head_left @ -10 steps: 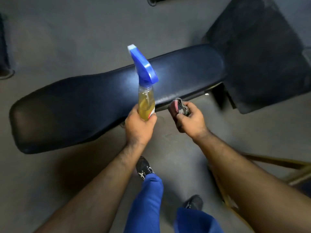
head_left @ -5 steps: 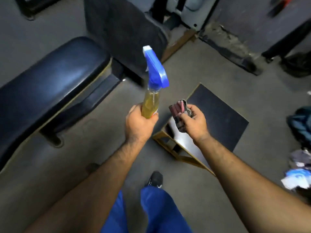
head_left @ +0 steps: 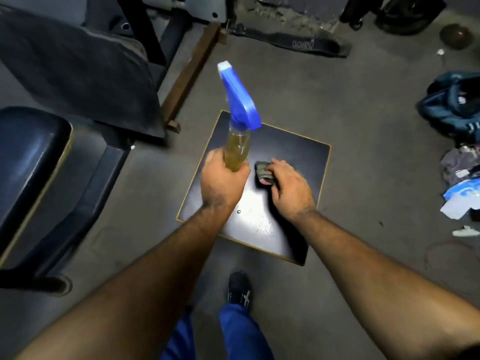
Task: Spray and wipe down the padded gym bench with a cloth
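- Bench, one, padded and dark, lies well left of the square board.
- One square board rests on the floor.
- One spray bottle stands upright over the board's left edge, clenched by the left hand.
- One bunched cloth sits above the board's middle, gripped by the right hand.

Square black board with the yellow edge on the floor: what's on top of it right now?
The right hand presses a bunched dark cloth onto the square black board. A glare patch shows nearer the person. The board beneath the hands and the clear spray bottle is hidden.
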